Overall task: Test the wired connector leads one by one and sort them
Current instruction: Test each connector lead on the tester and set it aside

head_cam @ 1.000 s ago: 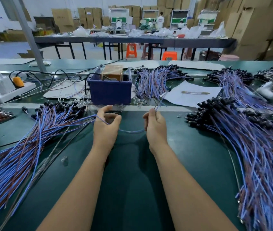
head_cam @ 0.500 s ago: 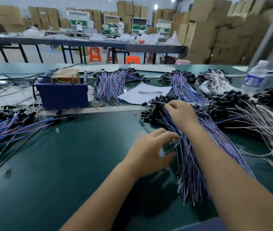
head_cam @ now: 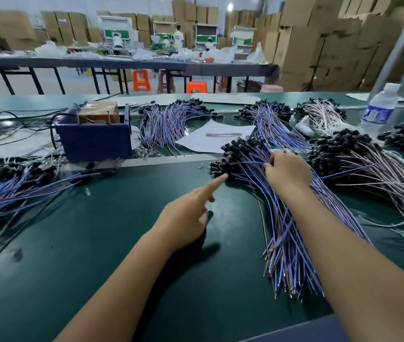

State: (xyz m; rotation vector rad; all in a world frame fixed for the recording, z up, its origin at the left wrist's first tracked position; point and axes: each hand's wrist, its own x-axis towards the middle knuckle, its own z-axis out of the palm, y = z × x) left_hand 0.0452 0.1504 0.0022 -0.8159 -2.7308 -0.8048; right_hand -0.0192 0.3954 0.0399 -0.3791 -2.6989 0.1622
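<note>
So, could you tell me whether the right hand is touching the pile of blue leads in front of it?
Touching. The head view shows the right hand lying on the pile of blue leads, its fingers curled round a few strands near the black connector ends.

Green bench (head_cam: 122, 243) carries lead bundles (head_cam: 284, 230); blue box (head_cam: 95, 141); paper (head_cam: 210, 139); bottle (head_cam: 378, 107).

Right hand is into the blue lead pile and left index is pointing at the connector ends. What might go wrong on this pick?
1. The right hand pinches into a dense blue lead pile; crossed wires may drag out neighbours rather than a single lead.
2. The white lead pile overlaps it at the right, so types could mix.
3. The left hand holds nothing down; the black connector ends may slide.
</note>
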